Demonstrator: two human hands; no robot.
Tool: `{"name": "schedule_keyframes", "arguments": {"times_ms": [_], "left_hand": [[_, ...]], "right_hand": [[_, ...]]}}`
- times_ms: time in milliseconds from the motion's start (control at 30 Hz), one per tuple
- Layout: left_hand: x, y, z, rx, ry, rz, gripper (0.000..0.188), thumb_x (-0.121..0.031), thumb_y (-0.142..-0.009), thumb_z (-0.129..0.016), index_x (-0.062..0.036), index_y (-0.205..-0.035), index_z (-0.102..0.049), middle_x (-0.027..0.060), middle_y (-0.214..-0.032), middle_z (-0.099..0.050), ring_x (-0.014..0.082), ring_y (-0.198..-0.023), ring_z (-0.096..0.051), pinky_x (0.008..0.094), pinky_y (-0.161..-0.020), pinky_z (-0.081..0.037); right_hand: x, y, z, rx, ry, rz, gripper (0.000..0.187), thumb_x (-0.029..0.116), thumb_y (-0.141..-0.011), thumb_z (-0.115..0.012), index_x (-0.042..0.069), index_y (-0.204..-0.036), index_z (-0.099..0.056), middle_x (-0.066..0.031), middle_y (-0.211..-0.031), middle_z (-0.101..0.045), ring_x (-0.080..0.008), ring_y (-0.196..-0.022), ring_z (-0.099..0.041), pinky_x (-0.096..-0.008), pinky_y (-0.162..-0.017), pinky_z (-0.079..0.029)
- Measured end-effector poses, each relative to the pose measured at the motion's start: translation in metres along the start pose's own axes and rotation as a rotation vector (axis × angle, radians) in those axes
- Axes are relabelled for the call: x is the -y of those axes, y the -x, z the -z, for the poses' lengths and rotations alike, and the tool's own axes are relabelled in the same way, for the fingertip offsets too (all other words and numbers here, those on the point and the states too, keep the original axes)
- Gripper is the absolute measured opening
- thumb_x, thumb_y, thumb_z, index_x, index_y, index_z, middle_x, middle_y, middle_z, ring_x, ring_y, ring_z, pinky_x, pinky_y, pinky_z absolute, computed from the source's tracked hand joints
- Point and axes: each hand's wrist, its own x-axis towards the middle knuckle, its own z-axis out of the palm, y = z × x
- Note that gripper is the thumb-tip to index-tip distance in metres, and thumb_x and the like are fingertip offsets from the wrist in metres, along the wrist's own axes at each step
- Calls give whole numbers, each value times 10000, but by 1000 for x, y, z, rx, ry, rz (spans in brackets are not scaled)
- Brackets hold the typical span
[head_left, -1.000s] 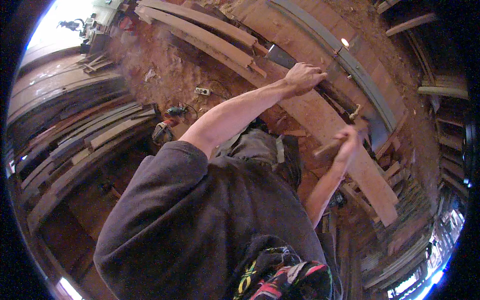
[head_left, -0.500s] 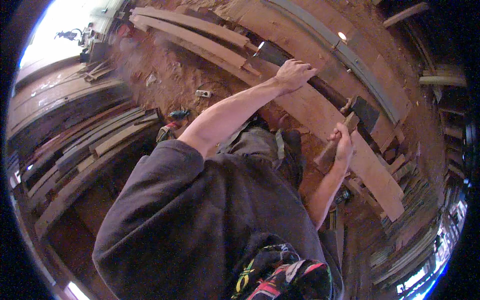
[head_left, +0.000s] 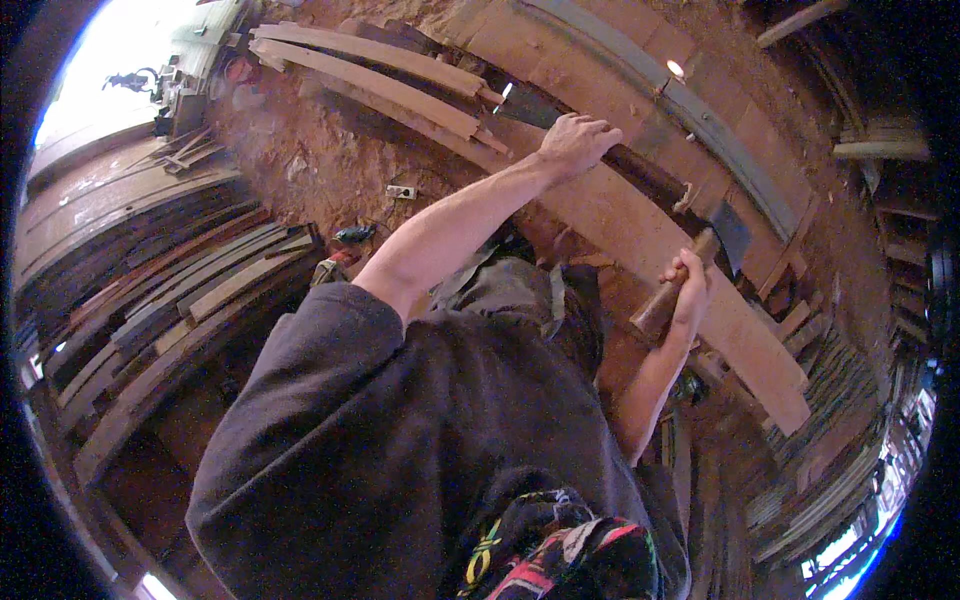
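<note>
A long pale plank (head_left: 645,225) runs diagonally before me, from upper middle down to the right. Along its far edge lies a dark bar (head_left: 650,175), with a small light-coloured knob (head_left: 685,198) and a dark flat plate (head_left: 732,236) at its right end. My left hand (head_left: 578,140) is closed over the bar's left part, fingertips curled and partly hidden. My right hand (head_left: 688,278) is wrapped round a thick wooden handle (head_left: 655,312), which slants across the plank's near edge. Whether the handle joins the dark plate cannot be made out.
Several long boards (head_left: 370,75) lie at upper left, and a stack of timber (head_left: 210,290) stands at left. A power socket block (head_left: 400,191) with a cable rests on the dusty ground. A grey metal rail (head_left: 700,115) crosses beyond the plank. More stacked strips (head_left: 820,490) lie lower right.
My left hand has shifted slightly left and the wooden handle in my right hand has turned a little. The dark plate by the right hand looks lighter and at another angle.
</note>
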Motion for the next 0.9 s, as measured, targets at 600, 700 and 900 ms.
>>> {"name": "schedule_keyframes", "arguments": {"times_ms": [600, 700, 900], "left_hand": [[-2, 0, 1, 102, -61, 36, 254, -162, -883, -504, -141, -1127, -570, 104, -1098, -651, 299, -1048, -638, 430, -889, -510], [2, 6, 7, 88, -22, 25, 235, -159, -878, -506, -137, -1103, -570, 96, -1065, -650, 297, -1039, -637, 439, -881, -505], [17, 10, -7, 75, -98, 44, 269, -174, -876, -512, -148, -1137, -573, 87, -1116, -650, 288, -1072, -630, 437, -908, -491]], "right_hand": [[-25, -15, -22, 100, 99, 26, 190, 219, -856, -632, 94, -764, -524, -11, -625, -528, -125, -530, -528, -278, -517, -451], [-5, 2, -22, 102, 81, -67, 212, 230, -859, -631, 97, -738, -518, -11, -632, -523, -134, -540, -529, -289, -534, -455], [-17, -9, -41, 110, 35, -6, 211, 268, -866, -621, 111, -765, -522, -5, -669, -520, -130, -582, -532, -302, -577, -471]]}}
